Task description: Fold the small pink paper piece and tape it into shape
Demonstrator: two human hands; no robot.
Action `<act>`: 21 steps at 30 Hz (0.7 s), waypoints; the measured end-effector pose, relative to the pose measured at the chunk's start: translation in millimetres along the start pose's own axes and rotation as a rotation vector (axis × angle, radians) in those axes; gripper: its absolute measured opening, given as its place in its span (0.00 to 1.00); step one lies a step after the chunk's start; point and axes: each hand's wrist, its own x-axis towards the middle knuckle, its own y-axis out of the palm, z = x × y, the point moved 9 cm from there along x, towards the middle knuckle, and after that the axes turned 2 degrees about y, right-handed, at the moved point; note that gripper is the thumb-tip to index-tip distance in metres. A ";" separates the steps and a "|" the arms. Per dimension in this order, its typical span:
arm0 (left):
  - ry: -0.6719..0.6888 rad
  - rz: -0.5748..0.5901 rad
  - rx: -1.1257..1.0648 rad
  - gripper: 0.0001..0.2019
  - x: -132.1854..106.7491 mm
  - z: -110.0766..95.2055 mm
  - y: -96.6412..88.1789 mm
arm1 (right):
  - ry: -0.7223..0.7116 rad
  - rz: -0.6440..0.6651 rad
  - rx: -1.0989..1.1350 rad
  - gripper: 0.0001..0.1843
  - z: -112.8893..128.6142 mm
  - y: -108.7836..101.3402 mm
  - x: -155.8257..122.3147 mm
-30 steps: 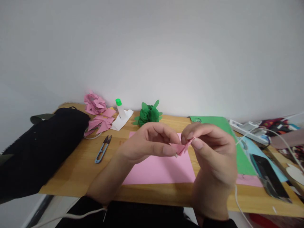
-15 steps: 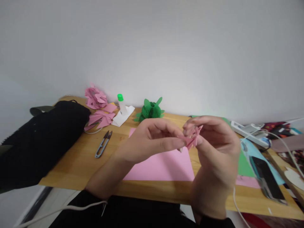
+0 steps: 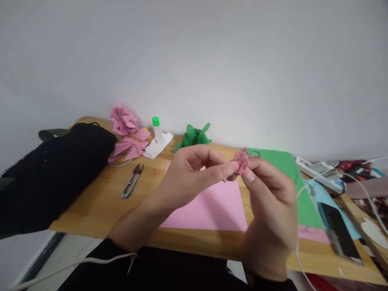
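Left hand (image 3: 187,178), right hand (image 3: 269,202) pinching folded pink paper (image 3: 242,161) above wooden tabletop (image 3: 100,210) near front edge; light pressure advisable.

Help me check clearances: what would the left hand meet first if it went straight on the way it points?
Likely the right hand, just past the folded pink paper that the left hand pinches; depth is unclear.

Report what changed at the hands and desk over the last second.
The small folded pink paper piece has risen slightly and been turned between the left hand and right hand, which both kept hold. The blue-handled metal thread snips, green-capped white glue stick and pleated green paper ornament stayed put.
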 end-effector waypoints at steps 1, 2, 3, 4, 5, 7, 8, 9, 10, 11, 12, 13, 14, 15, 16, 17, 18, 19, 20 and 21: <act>-0.003 -0.004 0.012 0.07 -0.2 0.2 -0.2 | 0.025 0.014 0.072 0.09 -4.4 1.5 0.7; -0.005 -0.009 0.024 0.07 -0.2 0.3 -0.5 | 0.044 0.027 0.137 0.09 -8.2 3.1 1.1; -0.007 -0.010 0.032 0.08 -0.2 0.4 -0.5 | 0.060 0.038 0.191 0.08 -11.7 4.3 1.5; -0.010 -0.006 0.032 0.08 -0.1 0.6 -0.2 | 0.072 0.058 0.230 0.08 -14.5 6.1 1.7; -0.015 0.004 0.023 0.09 0.0 1.1 0.6 | 0.079 0.082 0.255 0.09 -16.4 8.2 1.9; -0.030 0.034 -0.011 0.10 0.5 2.6 2.9 | 0.076 0.124 0.284 0.09 -18.0 11.1 2.2; -0.040 0.051 -0.029 0.11 0.8 3.7 4.2 | 0.075 0.142 0.292 0.10 -18.3 12.2 2.3; -0.050 0.066 -0.045 0.11 1.1 4.7 5.3 | 0.073 0.158 0.298 0.10 -18.2 13.1 2.5; -0.059 0.076 -0.058 0.12 1.4 5.5 6.1 | 0.074 0.170 0.302 0.10 -18.2 13.7 2.6; -0.067 0.085 -0.068 0.12 1.8 6.3 6.8 | 0.079 0.177 0.303 0.10 -18.4 14.0 2.8; -0.073 0.090 -0.077 0.12 2.2 6.9 7.4 | 0.086 0.187 0.304 0.10 -18.6 14.6 2.8; -0.079 0.093 -0.085 0.12 2.5 7.4 7.8 | 0.092 0.197 0.306 0.10 -18.9 15.2 2.7; -0.084 0.094 -0.091 0.12 2.8 7.9 8.1 | 0.097 0.204 0.310 0.10 -19.1 15.5 2.6; -0.087 0.093 -0.095 0.12 3.0 8.3 8.3 | 0.100 0.210 0.317 0.11 -19.3 15.6 2.5; -0.092 0.094 -0.096 0.12 3.1 8.9 8.6 | 0.102 0.215 0.326 0.11 -19.5 15.7 2.4; -0.095 0.094 -0.094 0.12 3.1 9.3 8.7 | 0.103 0.220 0.334 0.11 -19.7 15.9 2.2; -0.094 0.097 -0.091 0.12 3.0 9.5 9.0 | 0.101 0.224 0.340 0.11 -19.7 16.1 2.2; -0.090 0.098 -0.087 0.12 2.8 9.5 9.3 | 0.094 0.221 0.339 0.11 -19.3 16.1 2.2; -0.082 0.096 -0.082 0.11 2.5 9.0 9.2 | 0.086 0.208 0.327 0.10 -18.8 15.5 2.4; -0.069 0.086 -0.068 0.11 2.2 8.1 8.6 | 0.081 0.178 0.303 0.10 -18.4 13.9 2.8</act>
